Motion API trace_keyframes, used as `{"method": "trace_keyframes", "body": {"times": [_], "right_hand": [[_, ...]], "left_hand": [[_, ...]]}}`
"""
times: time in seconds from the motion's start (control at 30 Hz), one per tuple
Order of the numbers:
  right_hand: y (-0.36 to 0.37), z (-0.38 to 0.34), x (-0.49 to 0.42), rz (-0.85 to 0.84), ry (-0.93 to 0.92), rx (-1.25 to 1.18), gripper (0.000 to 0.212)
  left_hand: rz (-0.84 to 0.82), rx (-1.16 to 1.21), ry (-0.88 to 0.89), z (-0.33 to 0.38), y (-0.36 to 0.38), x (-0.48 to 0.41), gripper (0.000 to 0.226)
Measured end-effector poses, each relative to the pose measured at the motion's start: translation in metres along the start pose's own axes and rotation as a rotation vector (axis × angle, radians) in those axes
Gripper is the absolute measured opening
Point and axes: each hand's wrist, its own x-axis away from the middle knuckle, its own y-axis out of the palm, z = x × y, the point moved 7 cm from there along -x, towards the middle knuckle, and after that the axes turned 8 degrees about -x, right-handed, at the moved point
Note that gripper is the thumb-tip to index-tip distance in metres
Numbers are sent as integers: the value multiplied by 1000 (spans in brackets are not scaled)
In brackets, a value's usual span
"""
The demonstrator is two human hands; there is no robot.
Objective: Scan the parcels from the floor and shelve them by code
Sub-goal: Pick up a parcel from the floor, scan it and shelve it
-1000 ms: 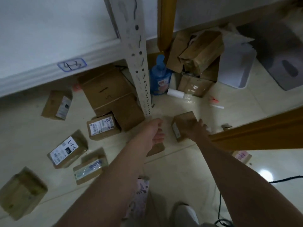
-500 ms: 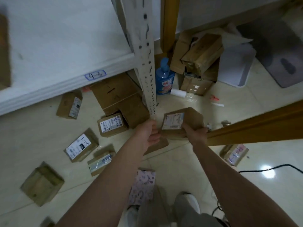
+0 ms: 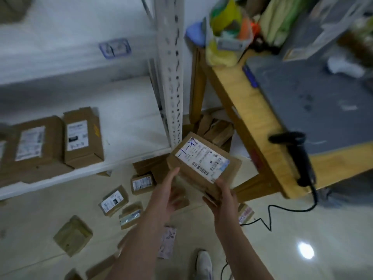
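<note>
The right hand (image 3: 222, 197) has its grip clamped on the near edge of the parcel (image 3: 203, 160), held up over the floor (image 3: 302, 229) beside the desk (image 3: 252, 118). The left hand (image 3: 169, 193) has its grip apart, fingers (image 3: 174, 176) straight, maybe touching the parcel's side.

Shelf tag (image 3: 114, 47) at 11 o'clock was too smeared to read. Fine print on the parcel (image 3: 203, 160) was too tiny, and the box hid most of the right hand (image 3: 222, 197) fingers.

A grey mat (image 3: 302, 102) covers the wooden tabletop (image 3: 240, 98); a stuffed plastic bag (image 3: 226, 27) sits at its far corner.
</note>
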Motion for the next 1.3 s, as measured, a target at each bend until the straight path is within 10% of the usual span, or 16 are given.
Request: {"method": "trace_keyframes", "body": {"times": [0.27, 0.43, 0.67, 0.97, 1.3], "right_hand": [[6, -71, 153, -137, -177, -29, 46], [-2, -92, 210, -134, -222, -120, 51], [-1, -147, 241, 38, -318, -208, 57], [7, -218, 211, -93, -323, -34, 70], [-21, -281, 83, 26, -361, 155, 31]], "left_hand": [[-188, 86, 244, 40, -17, 142, 77], [-183, 42, 283, 32, -18, 218, 34], [-325, -326, 359, 23, -13, 263, 84], [-302, -203, 455, 83, 31, 265, 86], [-202, -33, 355, 91, 101, 233, 66]]}}
